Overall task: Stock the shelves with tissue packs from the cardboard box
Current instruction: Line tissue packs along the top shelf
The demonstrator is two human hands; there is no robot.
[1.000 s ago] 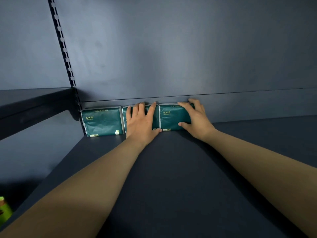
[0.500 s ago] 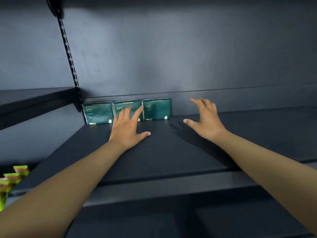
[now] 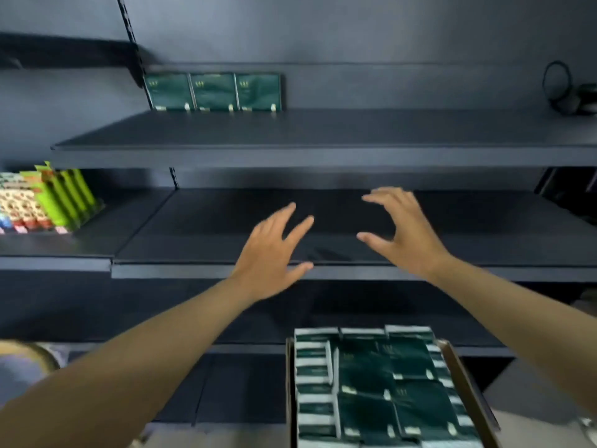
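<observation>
At the far left of the frame, on a side shelf (image 3: 55,247), stand bright green packets (image 3: 66,197) next to red-and-white patterned packets (image 3: 17,205). In the lower left corner a pale rounded object shows, too blurred to identify.

Above and to the right, in the upper left of the frame, three dark green tissue packs (image 3: 213,92) stand upright in a row at the back of the upper shelf (image 3: 323,150), side by side and against the rear panel, beside a slotted upright post (image 3: 130,30).

In the middle of the frame the left hand (image 3: 269,257) is held palm down with its fingers straight and spread; it holds nothing and hovers in front of the edge of the middle shelf (image 3: 200,271). Just to its right, the right hand (image 3: 403,234) is also empty, its fingers apart and slightly bent, the thumb pointing toward the left hand. The two hands are near each other but apart.

Below them, in the lower right of the frame, a cardboard box (image 3: 468,376) is open and filled with more of the green tissue packs (image 3: 381,389), some lying flat and some on edge along the left side.

In the upper right corner, a dark looped object (image 3: 557,87) sits at the far end of the upper shelf.
</observation>
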